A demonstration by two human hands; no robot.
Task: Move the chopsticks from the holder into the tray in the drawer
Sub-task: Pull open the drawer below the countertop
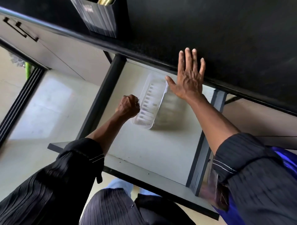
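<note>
A clear plastic tray (151, 102) lies in the pulled-out drawer (152, 149), and I see no chopsticks in it. My left hand (129, 106) is a closed fist against the tray's left rim; whether it grips the rim is blurred. My right hand (188, 77) hovers with fingers spread above the tray's right side and the black countertop (209, 32) edge, thumb near the tray's far corner. A dark ribbed holder (99, 17) stands on the countertop at the top, with gold-coloured ends (105, 1) showing in it.
The drawer has dark side rails (102, 99) and a pale floor. Grey cabinet doors with black handles (20, 29) are on the left. Pale floor tiles and a dark sliding-door track (19, 99) lie further left.
</note>
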